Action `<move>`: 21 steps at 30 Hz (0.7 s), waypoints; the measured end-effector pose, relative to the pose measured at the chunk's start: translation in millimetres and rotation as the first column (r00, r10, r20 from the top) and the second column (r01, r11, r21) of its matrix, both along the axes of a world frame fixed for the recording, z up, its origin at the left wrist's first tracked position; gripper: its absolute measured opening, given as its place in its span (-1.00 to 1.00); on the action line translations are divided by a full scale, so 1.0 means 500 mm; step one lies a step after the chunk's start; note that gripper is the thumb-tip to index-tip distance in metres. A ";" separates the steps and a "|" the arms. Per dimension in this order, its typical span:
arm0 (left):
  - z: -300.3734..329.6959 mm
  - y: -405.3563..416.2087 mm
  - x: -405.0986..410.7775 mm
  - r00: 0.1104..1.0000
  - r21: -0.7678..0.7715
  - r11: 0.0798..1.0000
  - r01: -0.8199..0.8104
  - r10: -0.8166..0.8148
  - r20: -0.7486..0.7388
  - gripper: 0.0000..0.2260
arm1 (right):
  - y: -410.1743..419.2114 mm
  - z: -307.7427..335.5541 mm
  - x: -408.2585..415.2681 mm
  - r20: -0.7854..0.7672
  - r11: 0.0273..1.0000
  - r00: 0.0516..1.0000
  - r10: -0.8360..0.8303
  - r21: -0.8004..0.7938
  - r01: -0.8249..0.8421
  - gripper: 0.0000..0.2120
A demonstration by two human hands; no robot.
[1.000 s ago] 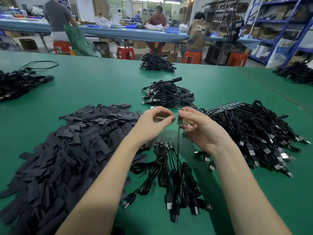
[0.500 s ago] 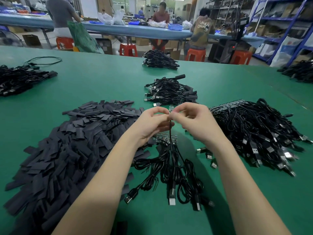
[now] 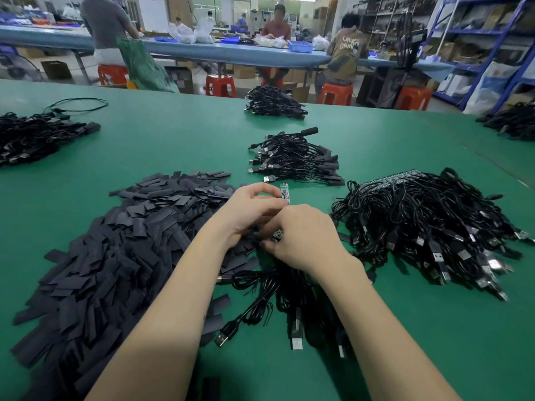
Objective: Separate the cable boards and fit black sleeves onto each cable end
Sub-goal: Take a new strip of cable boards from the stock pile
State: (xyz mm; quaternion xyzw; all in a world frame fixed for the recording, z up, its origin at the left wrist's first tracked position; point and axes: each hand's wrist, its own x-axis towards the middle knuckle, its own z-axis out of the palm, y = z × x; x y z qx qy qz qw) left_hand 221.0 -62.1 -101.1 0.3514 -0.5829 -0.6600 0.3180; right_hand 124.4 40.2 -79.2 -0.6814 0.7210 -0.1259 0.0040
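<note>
My left hand (image 3: 249, 209) pinches a small circuit board (image 3: 285, 193) that sticks up past its fingertips. Just below it, my right hand (image 3: 304, 235) curls its fingers around the strip of joined cable boards (image 3: 277, 234), most of which it hides. Black cables with USB plugs (image 3: 295, 302) trail from these boards toward me on the green table (image 3: 173, 140). A big heap of flat black sleeves (image 3: 110, 256) lies to the left of my hands.
A large pile of cables on board strips (image 3: 434, 224) lies at the right. A stack of sleeved cables (image 3: 295, 160) sits beyond my hands, with more cable piles behind it (image 3: 272, 102), at far left (image 3: 34, 134) and far right (image 3: 512, 123). People work at a far bench.
Both hands were raised together pinching one cable's board; now the right hand has dropped onto the board strip on the table while the left still holds a single board.
</note>
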 end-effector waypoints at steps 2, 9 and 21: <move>0.000 0.001 -0.002 1.000 0.011 1.000 0.005 -0.005 -0.014 -0.82 | -0.001 0.012 -0.021 0.149 1.000 0.989 -0.001 -0.020 0.004 -0.89; -0.002 0.005 -0.014 0.987 0.122 0.990 0.065 -0.045 -0.154 -0.84 | 0.009 0.019 -0.118 0.920 0.946 0.391 -0.030 -0.101 0.309 -0.87; 0.003 0.026 -0.031 0.958 0.161 0.959 0.233 -0.198 -0.207 -0.93 | 0.004 -0.026 -0.139 0.990 0.958 -0.138 0.010 0.030 0.284 -0.85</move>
